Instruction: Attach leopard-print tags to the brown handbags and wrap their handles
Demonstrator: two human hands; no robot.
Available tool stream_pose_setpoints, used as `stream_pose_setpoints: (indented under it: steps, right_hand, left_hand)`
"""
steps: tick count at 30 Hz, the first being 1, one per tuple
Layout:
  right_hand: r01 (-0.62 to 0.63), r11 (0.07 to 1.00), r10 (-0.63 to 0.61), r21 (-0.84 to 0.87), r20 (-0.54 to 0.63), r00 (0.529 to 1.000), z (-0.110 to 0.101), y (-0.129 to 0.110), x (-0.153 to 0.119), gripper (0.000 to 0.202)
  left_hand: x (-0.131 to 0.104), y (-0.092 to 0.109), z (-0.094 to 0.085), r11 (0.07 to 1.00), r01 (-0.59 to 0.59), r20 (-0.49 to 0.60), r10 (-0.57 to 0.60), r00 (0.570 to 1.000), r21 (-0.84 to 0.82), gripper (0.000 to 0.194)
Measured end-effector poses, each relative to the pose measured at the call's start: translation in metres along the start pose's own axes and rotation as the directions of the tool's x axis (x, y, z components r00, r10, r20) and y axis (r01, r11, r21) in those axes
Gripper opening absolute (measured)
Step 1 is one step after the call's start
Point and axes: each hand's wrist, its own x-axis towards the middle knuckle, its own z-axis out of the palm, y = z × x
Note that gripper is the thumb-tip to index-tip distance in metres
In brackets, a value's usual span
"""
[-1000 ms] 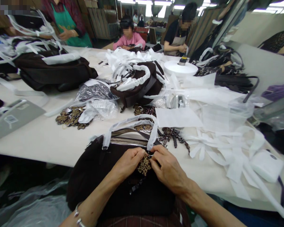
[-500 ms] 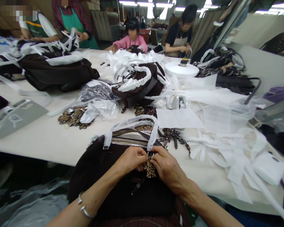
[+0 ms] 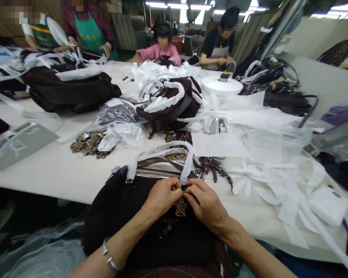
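Note:
A dark brown handbag (image 3: 118,227) leans at the table's front edge, its handle (image 3: 160,147) wrapped in white paper and standing up. At the base of that handle, my left hand (image 3: 166,195) pinches the upper end of a leopard-print charm (image 3: 180,208). My right hand (image 3: 201,200) is closed on the same spot from the other side, fingertips almost meeting the left ones. The charm hangs below the fingers against the bag's front. Its fastening is hidden by my fingertips. A small dark tag (image 3: 166,230) lies lower on the bag.
Piles of leopard-print charms (image 3: 91,144) and dark straps (image 3: 214,166) lie beyond the bag. A second brown bag (image 3: 171,106), white paper strips (image 3: 290,193) and a grey box-like thing (image 3: 23,143) are on the table (image 3: 60,181). Several people work across it.
Both hands have drawn closer together at the charm's top, covering the metal ring seen before. The left wrist has shifted slightly right. Across the table, a co-worker's hands have moved apart.

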Motion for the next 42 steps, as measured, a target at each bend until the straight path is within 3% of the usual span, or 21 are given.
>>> stream_pose_setpoints:
  steps: [6,11,14,16,19,21,23,25,28,30,32,36,39,42]
  right_hand:
    - [0.025,0.992,-0.040,-0.125,-0.118,0.992,-0.004,0.007,0.005,0.015]
    - [-0.095,0.979,0.144,0.178,-0.288,0.947,-0.001,0.008,0.013,0.012]
    - [-0.244,0.903,0.352,0.355,-0.282,0.893,0.001,0.009,0.017,0.007]
    - [-0.361,0.768,0.522,0.529,-0.190,0.832,0.001,0.012,0.019,0.009]
    - [-0.402,0.402,0.679,0.822,0.026,0.734,-0.004,0.017,0.022,0.019]
    - [-0.341,0.205,0.689,0.918,0.113,0.716,-0.009,0.019,0.024,0.022]
    - [-0.321,0.144,0.671,0.936,0.146,0.726,-0.015,0.019,0.024,0.021]
    - [-0.419,0.207,0.650,0.884,0.196,0.734,-0.020,0.017,0.024,0.020]
    - [-0.648,0.431,0.633,0.628,0.301,0.714,-0.024,0.012,0.023,0.015]
    - [-0.687,0.580,0.622,0.438,0.306,0.721,-0.024,0.008,0.024,0.011]
    - [-0.668,0.661,0.606,0.342,0.282,0.744,-0.021,0.005,0.025,0.009]
    - [-0.655,0.668,0.597,0.354,0.270,0.755,-0.012,0.004,0.024,0.010]
    - [-0.619,0.683,0.584,0.388,0.218,0.782,-0.005,0.004,0.020,0.012]
    - [-0.592,0.700,0.576,0.400,0.174,0.798,-0.001,0.002,0.016,0.019]
  left_hand:
    - [-0.010,0.004,0.002,0.966,-0.027,-0.191,0.079,0.978,0.257,0.013]
    - [-0.013,0.003,-0.002,0.940,-0.156,-0.286,0.246,0.926,0.302,0.013]
    - [-0.010,0.003,-0.005,0.980,-0.153,-0.270,0.182,0.945,0.125,0.013]
    - [-0.007,0.003,-0.005,0.991,-0.089,-0.182,0.071,0.981,-0.096,0.012]
    - [-0.003,0.003,-0.004,0.885,0.030,0.010,-0.028,1.000,-0.465,0.014]
    - [-0.001,0.002,-0.004,0.781,0.065,0.068,-0.029,0.997,-0.622,0.016]
    - [0.000,0.000,-0.004,0.738,0.063,0.079,-0.014,0.997,-0.672,0.019]
    - [0.001,-0.001,-0.006,0.767,0.049,0.077,0.000,0.997,-0.640,0.021]
    - [0.003,-0.001,-0.007,0.843,0.063,0.085,-0.020,0.996,-0.534,0.019]
    - [0.004,0.001,-0.007,0.879,0.068,0.095,-0.025,0.995,-0.473,0.012]
    - [0.004,0.003,-0.008,0.910,0.041,0.106,0.003,0.994,-0.413,0.004]
    - [0.004,0.007,-0.008,0.986,-0.130,0.010,0.132,0.991,-0.101,0.010]
    - [0.004,0.006,-0.005,0.949,-0.253,-0.026,0.262,0.965,0.186,0.020]
    - [0.004,0.005,-0.001,0.921,-0.286,-0.002,0.297,0.955,0.264,0.025]
